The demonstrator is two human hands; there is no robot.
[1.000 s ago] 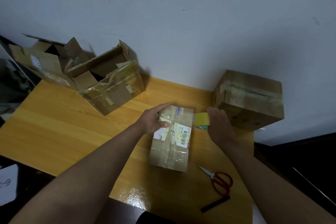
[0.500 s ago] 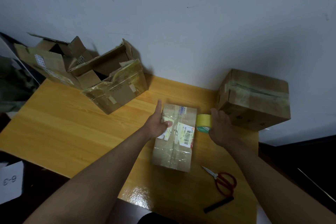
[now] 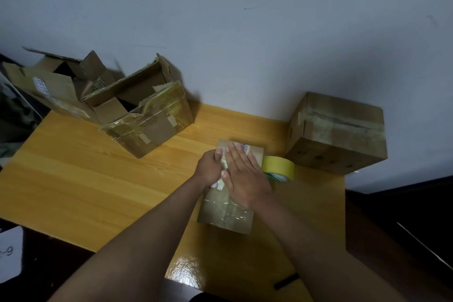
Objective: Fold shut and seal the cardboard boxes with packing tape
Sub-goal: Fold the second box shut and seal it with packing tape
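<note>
Four boxes: all on the table [image 3: 73,179], three along its far edge, one nearer the middle.
Small box [image 3: 226,213]: closed, lying toward the right half of the table, its top glossy with tape and labels, its near end facing the front edge.
Right hand [image 3: 245,174]: flat on the small box top, fingers straight and together, pressing down; it grasps nothing.
Left hand [image 3: 210,169]: on the left side of the same box, thumb lying on the top by the right hand's fingers; the other fingers are hidden, so I cannot tell whether they curl round the box.
Tape roll [image 3: 279,169]: yellow, just beside the small box on its right, standing on the table; neither hand holds it.
Sealed box [image 3: 338,135]: at the far right corner, against the wall, flaps shut with tape along the top seam.
Open box [image 3: 149,125]: by the far edge left of centre, flaps up, front covered in shiny tape.
Second open box [image 3: 49,88]: at the far left corner, touching the first, flaps raised, partly overhanging the table edge.
Black stick [image 3: 286,281]: near the front edge, right of the right forearm.
White card [image 3: 9,255]: off the table, by its front left corner, with printed digits.
</note>
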